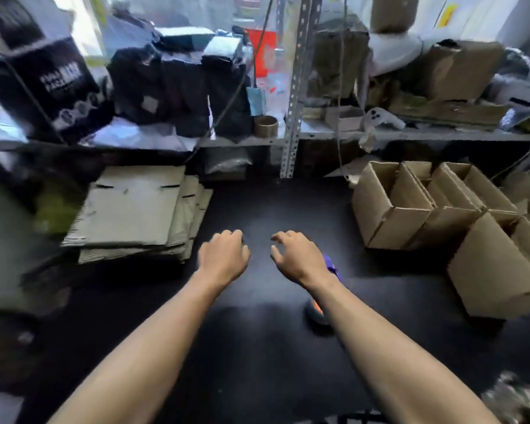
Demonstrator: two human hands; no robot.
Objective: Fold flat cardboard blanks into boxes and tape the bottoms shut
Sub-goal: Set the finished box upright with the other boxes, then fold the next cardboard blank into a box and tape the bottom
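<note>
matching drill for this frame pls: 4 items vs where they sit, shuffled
Things:
1. stack of flat brown cardboard blanks
2. folded open-topped brown cardboard boxes
3. purple-handled tape dispenser
4. brown empty tape-roll core

Places:
A. on the grey metal shelf, beside its upright
B. left side of the black tabletop
C. partly hidden under the right forearm
D. right side of the tabletop

Pairs: 1-B, 2-D, 3-C, 4-A

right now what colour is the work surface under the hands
Black, a plain dark work surface, seen in the head view.
</note>
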